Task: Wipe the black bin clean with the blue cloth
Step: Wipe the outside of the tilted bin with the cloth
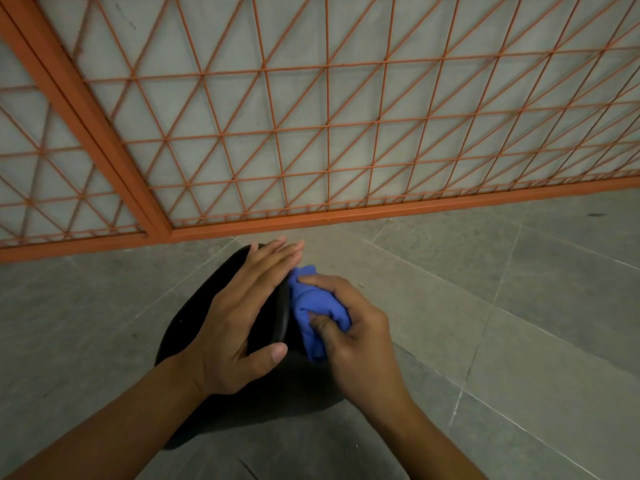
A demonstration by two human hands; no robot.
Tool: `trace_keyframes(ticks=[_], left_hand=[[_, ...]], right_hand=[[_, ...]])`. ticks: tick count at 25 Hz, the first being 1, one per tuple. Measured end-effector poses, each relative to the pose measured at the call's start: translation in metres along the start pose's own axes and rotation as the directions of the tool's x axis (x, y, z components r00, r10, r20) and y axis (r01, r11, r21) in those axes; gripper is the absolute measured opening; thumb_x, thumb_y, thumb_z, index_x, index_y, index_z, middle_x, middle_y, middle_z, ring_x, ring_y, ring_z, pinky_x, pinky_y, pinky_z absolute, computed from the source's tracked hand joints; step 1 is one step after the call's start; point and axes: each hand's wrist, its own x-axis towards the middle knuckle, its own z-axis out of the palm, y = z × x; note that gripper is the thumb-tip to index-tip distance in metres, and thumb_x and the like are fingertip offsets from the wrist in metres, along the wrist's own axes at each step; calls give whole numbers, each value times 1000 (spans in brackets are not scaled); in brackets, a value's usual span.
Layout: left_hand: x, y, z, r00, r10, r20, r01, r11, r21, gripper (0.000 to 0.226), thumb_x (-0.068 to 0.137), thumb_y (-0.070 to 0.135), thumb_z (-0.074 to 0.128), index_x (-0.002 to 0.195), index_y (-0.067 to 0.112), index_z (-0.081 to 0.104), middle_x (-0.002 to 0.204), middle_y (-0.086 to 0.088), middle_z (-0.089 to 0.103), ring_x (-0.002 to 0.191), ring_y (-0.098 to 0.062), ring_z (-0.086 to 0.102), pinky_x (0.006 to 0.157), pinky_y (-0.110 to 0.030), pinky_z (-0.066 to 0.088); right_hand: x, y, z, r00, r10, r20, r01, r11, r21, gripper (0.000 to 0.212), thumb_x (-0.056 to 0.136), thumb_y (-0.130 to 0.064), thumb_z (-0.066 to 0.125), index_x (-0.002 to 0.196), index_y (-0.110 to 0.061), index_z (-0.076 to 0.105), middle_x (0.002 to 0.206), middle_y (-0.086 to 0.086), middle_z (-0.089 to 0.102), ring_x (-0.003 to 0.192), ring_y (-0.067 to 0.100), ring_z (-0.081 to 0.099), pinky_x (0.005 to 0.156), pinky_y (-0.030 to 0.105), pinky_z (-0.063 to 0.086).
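Note:
The black bin (194,327) stands on the grey floor directly below me, largely covered by my hands. My left hand (239,323) lies flat on its top, fingers stretched forward, the thumb hooked over the right edge. My right hand (349,327) grips a bunched blue cloth (311,306) and presses it against the bin's right side, just beside the left hand's fingers. The lower part of the bin is dark and hard to make out.
An orange metal grille fence (311,133) with a thick bottom rail (381,211) runs across just beyond the bin. Grey floor tiles (519,306) spread to the right and the left of the bin.

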Motion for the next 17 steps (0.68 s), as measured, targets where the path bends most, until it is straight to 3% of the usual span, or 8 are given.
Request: trace_keyframes(ticks=[3, 6, 9, 13, 17], left_hand=[[0, -5, -4, 999, -40, 0, 40, 999, -2, 87, 95, 64, 29, 141, -9, 36, 153, -19, 35, 147, -34, 25, 119, -54, 16], [-3, 0, -3, 1000, -2, 21, 2, 1000, -10, 88, 95, 65, 28, 141, -9, 36, 154, -19, 34, 147, -33, 26, 119, -57, 16], [-4, 3, 0, 1000, 23, 19, -23, 1000, 0, 86, 96, 63, 29, 142, -9, 35, 154, -19, 33, 146, -35, 26, 118, -59, 16], [-2, -5, -6, 1000, -17, 19, 17, 1000, -13, 87, 96, 64, 31, 143, -9, 33, 156, -18, 30, 147, -35, 24, 115, -63, 20], [-4, -1, -2, 1000, 19, 13, -19, 1000, 18, 86, 95, 63, 30, 141, -9, 35, 153, -20, 34, 145, -34, 29, 118, -57, 19]], right_hand=[[20, 6, -1, 998, 46, 40, -47, 999, 17, 30, 79, -10, 57, 105, -22, 63, 101, -14, 64, 97, 0, 59, 88, 17, 46], [1, 11, -5, 996, 79, -28, -79, 997, -3, 31, 79, -8, 58, 105, -25, 63, 104, -17, 63, 99, -2, 58, 90, 16, 44], [1, 2, 0, 1000, 26, 6, -26, 1000, 5, 34, 75, -9, 57, 104, -25, 64, 105, -15, 63, 101, -2, 57, 91, 14, 42], [23, 10, -4, 996, 83, 24, -83, 997, -7, 30, 82, -2, 58, 102, -23, 63, 98, -22, 61, 94, -8, 57, 85, 9, 43], [5, 2, -1, 999, 37, 6, -37, 999, -9, 34, 76, -7, 58, 102, -28, 63, 104, -17, 63, 101, -3, 57, 91, 14, 43]])
